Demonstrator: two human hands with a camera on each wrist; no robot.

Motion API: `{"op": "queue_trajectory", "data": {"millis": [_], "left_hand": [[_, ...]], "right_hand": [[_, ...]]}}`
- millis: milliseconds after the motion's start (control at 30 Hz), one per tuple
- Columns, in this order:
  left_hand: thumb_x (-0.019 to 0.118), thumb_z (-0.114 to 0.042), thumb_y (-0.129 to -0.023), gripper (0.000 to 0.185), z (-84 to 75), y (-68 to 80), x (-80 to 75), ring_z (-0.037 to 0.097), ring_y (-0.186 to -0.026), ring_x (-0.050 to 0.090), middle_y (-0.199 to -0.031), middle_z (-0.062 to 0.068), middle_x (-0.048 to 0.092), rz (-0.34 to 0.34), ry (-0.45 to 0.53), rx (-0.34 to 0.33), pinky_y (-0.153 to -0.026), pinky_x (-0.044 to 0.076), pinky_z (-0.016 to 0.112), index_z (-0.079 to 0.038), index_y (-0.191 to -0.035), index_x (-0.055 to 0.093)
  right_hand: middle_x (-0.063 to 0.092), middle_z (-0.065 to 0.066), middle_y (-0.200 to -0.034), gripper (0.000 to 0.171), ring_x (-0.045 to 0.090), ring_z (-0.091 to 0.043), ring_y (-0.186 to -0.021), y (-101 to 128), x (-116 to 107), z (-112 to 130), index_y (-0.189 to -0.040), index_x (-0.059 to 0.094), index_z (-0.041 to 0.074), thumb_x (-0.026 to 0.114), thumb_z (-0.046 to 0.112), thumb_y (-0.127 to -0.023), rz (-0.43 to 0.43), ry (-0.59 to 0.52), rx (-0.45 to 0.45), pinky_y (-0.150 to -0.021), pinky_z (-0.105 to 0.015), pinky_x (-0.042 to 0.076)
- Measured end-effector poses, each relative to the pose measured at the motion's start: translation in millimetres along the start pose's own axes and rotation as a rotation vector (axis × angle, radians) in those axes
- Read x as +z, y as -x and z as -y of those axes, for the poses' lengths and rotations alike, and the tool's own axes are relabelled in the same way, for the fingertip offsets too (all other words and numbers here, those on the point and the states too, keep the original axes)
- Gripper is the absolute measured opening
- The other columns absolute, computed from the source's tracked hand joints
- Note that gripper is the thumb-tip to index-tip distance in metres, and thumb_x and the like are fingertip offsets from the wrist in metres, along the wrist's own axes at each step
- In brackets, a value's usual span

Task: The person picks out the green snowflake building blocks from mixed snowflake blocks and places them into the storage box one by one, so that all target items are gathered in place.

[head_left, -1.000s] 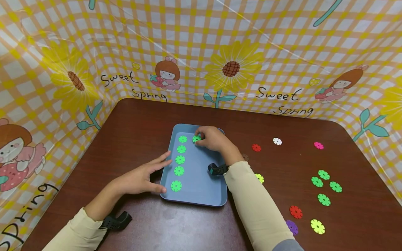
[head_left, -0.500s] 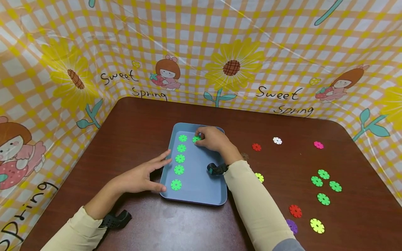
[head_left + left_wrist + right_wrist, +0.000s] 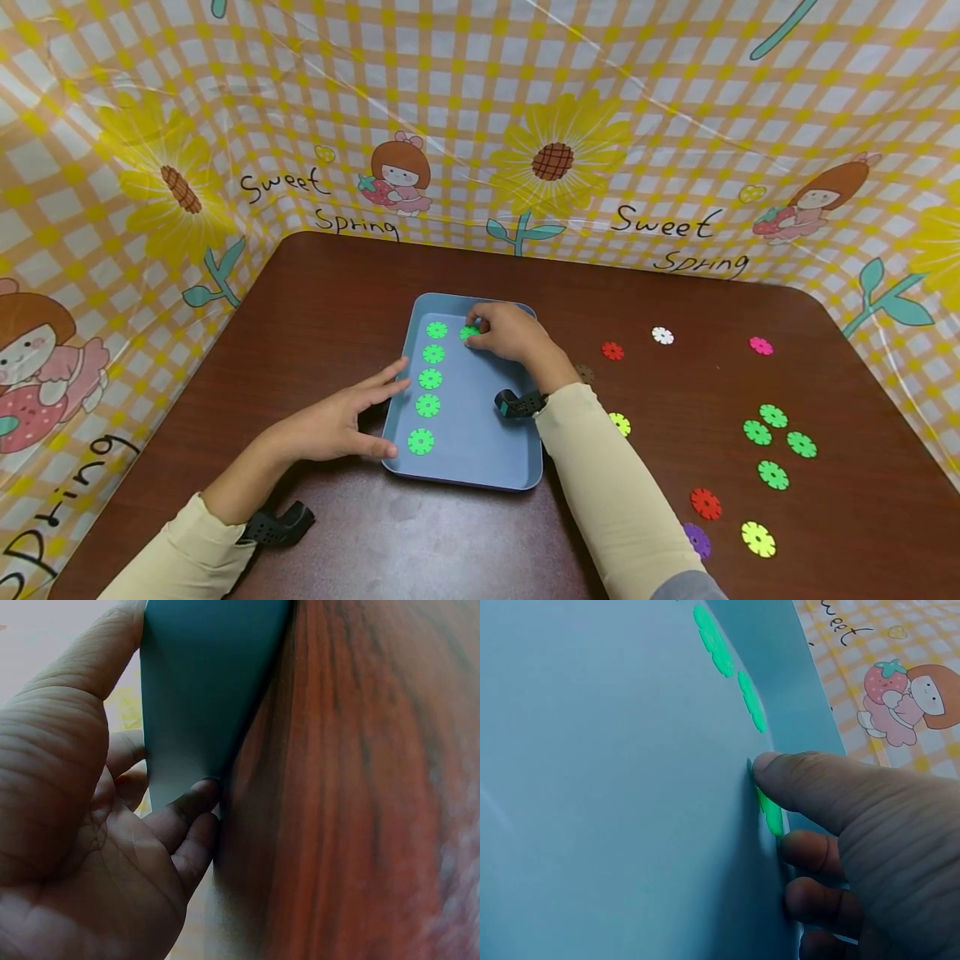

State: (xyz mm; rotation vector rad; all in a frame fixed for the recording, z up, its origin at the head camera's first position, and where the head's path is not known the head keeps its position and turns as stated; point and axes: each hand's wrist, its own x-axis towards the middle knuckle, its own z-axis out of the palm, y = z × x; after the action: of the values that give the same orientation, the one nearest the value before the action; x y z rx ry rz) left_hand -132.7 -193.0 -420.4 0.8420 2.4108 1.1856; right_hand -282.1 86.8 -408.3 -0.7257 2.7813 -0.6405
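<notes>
In the head view my right hand (image 3: pixel 510 332) reaches over the far end of a shallow blue tray (image 3: pixel 487 442). Its thumb and forefinger pinch a green snowflake disc (image 3: pixel 468 332) at the tray floor; the right wrist view shows the thumb (image 3: pixel 769 769) pressed on this disc, partly hiding it. Down the tray's left side runs a column of several similar green discs (image 3: pixel 430 379), spaced apart. My left hand (image 3: pixel 330 427) is spread along the tray's left edge, thumb and fingertips touching it. In the left wrist view those fingers lie against the outer tray wall (image 3: pixel 202 682).
Right of the tray, several green discs (image 3: pixel 772 416) lie grouped on the brown table (image 3: pixel 337 292). Around them are red (image 3: pixel 706 503), yellow (image 3: pixel 758 539), purple, white (image 3: pixel 662 336) and pink (image 3: pixel 761 346) discs. A patterned cloth (image 3: pixel 480 100) hangs behind the table.
</notes>
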Motion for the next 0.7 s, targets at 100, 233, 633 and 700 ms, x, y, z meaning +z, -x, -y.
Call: {"op": "queue_trajectory", "data": {"millis": [100, 233, 633, 700], "left_hand": [[0.078, -0.040, -0.086, 0.095, 0.0, 0.0, -0.2, 0.025, -0.150, 0.008, -0.167, -0.001, 0.004, 0.005, 0.004, 0.002, -0.114, 0.020, 0.056, -0.004, -0.157, 0.026], [0.078, -0.039, -0.086, 0.094, 0.7, 0.1, 0.4, 0.025, -0.150, 0.008, -0.167, -0.002, 0.004, 0.006, 0.002, 0.004, -0.113, 0.022, 0.056, -0.005, -0.157, 0.026], [0.079, -0.039, -0.085, 0.094, 0.8, -0.5, 1.2, 0.024, -0.150, 0.010, -0.167, -0.002, 0.006, -0.003, -0.015, -0.007, -0.113, 0.022, 0.055, -0.006, -0.157, 0.028], [0.079, -0.039, -0.085, 0.094, 0.8, -0.7, 1.2, 0.025, -0.150, 0.011, -0.167, -0.002, 0.006, -0.002, -0.019, -0.004, -0.113, 0.022, 0.055, -0.005, -0.157, 0.028]], "right_hand": [[0.061, -0.002, -0.087, 0.026, 0.055, -0.018, -0.073, 0.7, -0.8, 0.0, -0.114, 0.067, 0.016, 0.074, 0.029, -0.091, -0.001, -0.015, 0.001, -0.066, -0.034, 0.044], [0.060, -0.002, -0.086, 0.027, 0.054, -0.018, -0.070, 2.4, -2.3, 0.2, -0.114, 0.067, 0.015, 0.074, 0.028, -0.091, -0.003, -0.050, -0.009, -0.065, -0.034, 0.043], [0.060, -0.003, -0.088, 0.032, 0.053, -0.018, -0.071, 3.6, -1.3, -4.3, -0.118, 0.066, 0.013, 0.074, 0.026, -0.091, -0.029, -0.155, -0.015, -0.065, -0.033, 0.043], [0.059, -0.003, -0.088, 0.032, 0.052, -0.018, -0.071, 3.8, -1.2, -4.4, -0.119, 0.066, 0.012, 0.074, 0.026, -0.091, -0.034, -0.159, -0.016, -0.065, -0.033, 0.042]]}}
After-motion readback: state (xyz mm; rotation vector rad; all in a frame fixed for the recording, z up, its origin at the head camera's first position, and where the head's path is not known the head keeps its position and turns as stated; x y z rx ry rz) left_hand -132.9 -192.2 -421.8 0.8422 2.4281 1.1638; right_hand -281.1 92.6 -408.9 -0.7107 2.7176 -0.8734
